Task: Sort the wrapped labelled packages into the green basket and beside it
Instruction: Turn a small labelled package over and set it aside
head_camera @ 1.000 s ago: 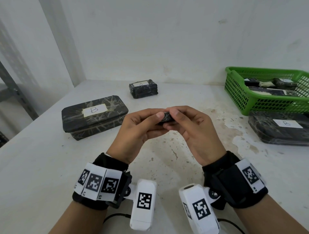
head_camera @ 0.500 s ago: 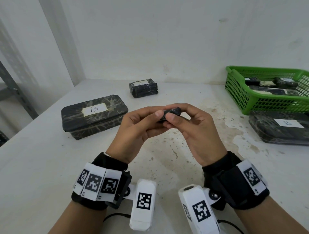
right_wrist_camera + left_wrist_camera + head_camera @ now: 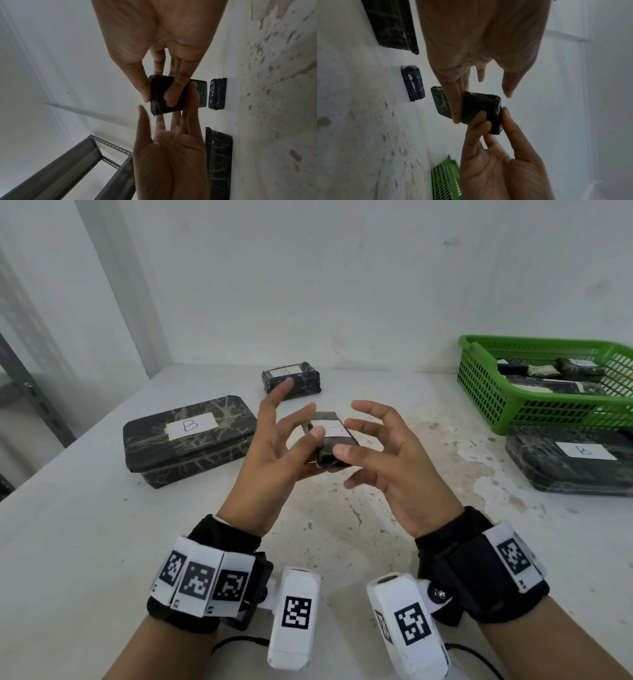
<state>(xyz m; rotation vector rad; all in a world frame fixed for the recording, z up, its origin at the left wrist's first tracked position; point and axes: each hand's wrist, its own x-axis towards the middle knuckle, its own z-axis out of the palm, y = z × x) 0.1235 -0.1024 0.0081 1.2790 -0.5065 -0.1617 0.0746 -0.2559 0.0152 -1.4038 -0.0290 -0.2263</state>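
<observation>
A small black wrapped package with a white label facing up is held above the table between both hands. My right hand pinches its near end between thumb and forefinger, the other fingers spread. My left hand is spread with straight fingers. One finger lies along the package's underside, and the thumb stands just off it. The green basket stands at the far right with several wrapped packages in it. A large package marked B lies in front of the basket.
Another large wrapped package marked B lies left of my hands. A small labelled package sits near the back wall. A grey metal shelf frame stands off the table's left side. The stained white table is bare below my wrists.
Both hands were curled tight round the small package. Now the fingers have spread, the left hand has straightened, and the package has turned label up.
</observation>
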